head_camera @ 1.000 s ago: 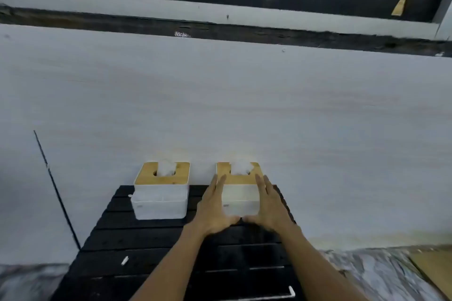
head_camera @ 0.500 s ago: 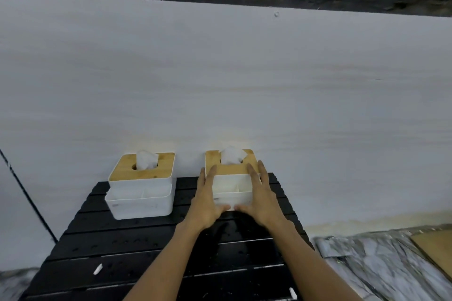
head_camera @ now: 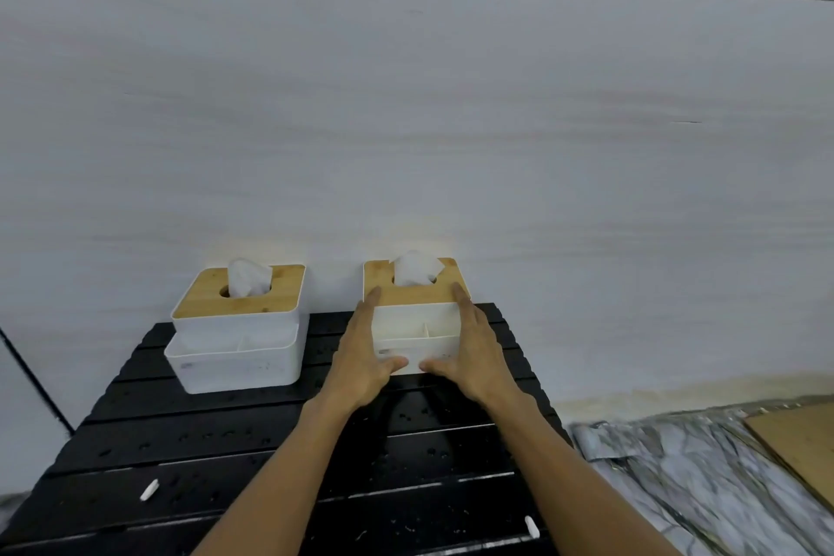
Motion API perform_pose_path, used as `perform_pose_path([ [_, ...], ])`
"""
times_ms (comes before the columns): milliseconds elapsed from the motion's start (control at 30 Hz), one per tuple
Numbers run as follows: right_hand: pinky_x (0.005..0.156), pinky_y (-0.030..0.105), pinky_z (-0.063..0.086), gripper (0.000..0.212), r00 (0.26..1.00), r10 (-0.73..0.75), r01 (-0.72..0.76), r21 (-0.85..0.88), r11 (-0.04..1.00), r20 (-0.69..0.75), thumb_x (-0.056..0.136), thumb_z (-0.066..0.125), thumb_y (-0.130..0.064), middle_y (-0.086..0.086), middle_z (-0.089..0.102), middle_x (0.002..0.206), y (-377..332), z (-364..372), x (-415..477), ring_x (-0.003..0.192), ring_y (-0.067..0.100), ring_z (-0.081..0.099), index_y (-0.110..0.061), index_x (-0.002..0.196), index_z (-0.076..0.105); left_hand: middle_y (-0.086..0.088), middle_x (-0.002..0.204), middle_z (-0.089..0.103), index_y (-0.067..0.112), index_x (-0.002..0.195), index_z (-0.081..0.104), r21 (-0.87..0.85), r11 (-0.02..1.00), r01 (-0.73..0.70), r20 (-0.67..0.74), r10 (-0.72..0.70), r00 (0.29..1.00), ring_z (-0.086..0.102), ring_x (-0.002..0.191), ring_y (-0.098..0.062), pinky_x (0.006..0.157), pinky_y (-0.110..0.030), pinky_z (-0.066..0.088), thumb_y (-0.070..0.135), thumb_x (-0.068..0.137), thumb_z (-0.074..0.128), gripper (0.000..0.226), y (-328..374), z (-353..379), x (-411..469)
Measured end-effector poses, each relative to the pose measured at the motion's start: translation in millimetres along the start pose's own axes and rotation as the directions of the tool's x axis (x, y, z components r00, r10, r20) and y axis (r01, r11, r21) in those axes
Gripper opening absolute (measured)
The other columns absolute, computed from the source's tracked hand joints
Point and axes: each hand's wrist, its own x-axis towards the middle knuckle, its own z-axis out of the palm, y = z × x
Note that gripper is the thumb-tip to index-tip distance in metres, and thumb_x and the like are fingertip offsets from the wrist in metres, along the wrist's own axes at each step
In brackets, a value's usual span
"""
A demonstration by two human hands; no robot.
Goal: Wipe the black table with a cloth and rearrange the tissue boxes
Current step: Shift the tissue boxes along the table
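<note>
Two white tissue boxes with bamboo lids stand at the back of the black slatted table [head_camera: 234, 442], against the wall. The left tissue box [head_camera: 239, 330] stands alone, a tissue poking from its slot. The right tissue box [head_camera: 417, 321] is clasped from both sides: my left hand [head_camera: 365, 357] presses its left side, my right hand [head_camera: 471, 357] its right side, thumbs meeting on its front. No cloth is in view.
A pale wall [head_camera: 406, 126] rises directly behind the boxes. Two small white scraps [head_camera: 150, 490] [head_camera: 532, 526] lie on the table's near slats. Marble-patterned floor [head_camera: 704, 479] and a brown board [head_camera: 803, 442] lie to the right of the table.
The view has dropped and moved closer to the table. Both hands have stayed clasped on the right tissue box near the back edge.
</note>
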Motion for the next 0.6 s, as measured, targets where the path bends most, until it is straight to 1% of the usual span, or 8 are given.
perform_pose_path([
  [133,0.097,0.036,0.042,0.125,1.000,-0.004,0.004,0.028,1.000,-0.007,0.068,0.088,-0.035,0.006,0.034,0.153,0,-1,-1,0.132,0.025,0.046,-0.033,0.159,0.003,0.004,0.159,0.027,0.035,0.154,0.013,-0.007,1.000,0.009,-0.008,-0.009,1.000,0.030,0.143,-0.016,0.117,-0.038,0.029,0.017,0.075,0.083,0.107,2,0,0],
  [267,0.095,0.034,0.042,0.122,1.000,-0.013,0.014,0.048,0.999,-0.014,0.069,0.088,-0.032,0.006,0.036,0.150,0,-4,-2,0.129,0.025,0.046,-0.031,0.158,0.005,0.003,0.156,0.032,0.032,0.155,0.015,0.004,1.000,0.001,-0.025,-0.001,1.000,0.034,0.140,-0.016,0.111,-0.030,0.031,0.014,0.075,0.083,0.106,9,2,-1],
  [333,0.095,0.034,0.043,0.121,0.999,-0.022,0.023,0.051,0.998,-0.029,0.069,0.088,-0.030,0.005,0.036,0.150,0,-9,-3,0.130,0.024,0.046,-0.031,0.159,0.005,0.003,0.157,0.031,0.033,0.154,0.015,-0.005,1.000,-0.007,-0.035,0.007,0.999,0.033,0.141,-0.016,0.112,-0.030,0.031,0.014,0.075,0.083,0.106,14,4,-1],
  [433,0.091,0.029,0.038,0.120,0.998,-0.028,0.031,0.044,0.999,-0.050,0.070,0.088,-0.028,0.006,0.037,0.149,7,-23,-3,0.132,0.025,0.044,-0.031,0.159,0.006,0.003,0.154,0.034,0.032,0.154,0.016,-0.025,0.999,-0.030,-0.042,0.029,0.999,0.036,0.138,-0.016,0.109,-0.027,0.033,0.013,0.075,0.084,0.106,27,11,0],
  [500,0.093,0.030,0.037,0.121,0.998,-0.023,0.025,0.025,0.999,-0.064,0.069,0.088,-0.029,0.006,0.035,0.152,13,-35,-2,0.134,0.026,0.044,-0.031,0.159,0.007,0.004,0.152,0.036,0.031,0.154,0.017,-0.040,0.998,-0.050,-0.050,0.048,0.998,0.039,0.133,-0.014,0.105,-0.026,0.034,0.013,0.075,0.083,0.104,38,20,2],
  [600,0.098,0.035,0.040,0.123,0.998,0.004,-0.003,0.004,1.000,-0.070,0.068,0.090,-0.030,0.006,0.033,0.156,24,-52,-2,0.136,0.027,0.044,-0.031,0.159,0.007,0.007,0.147,0.038,0.033,0.153,0.019,-0.069,0.996,-0.060,-0.056,0.056,0.997,0.041,0.125,-0.009,0.098,-0.024,0.036,0.012,0.075,0.082,0.102,51,37,3],
])
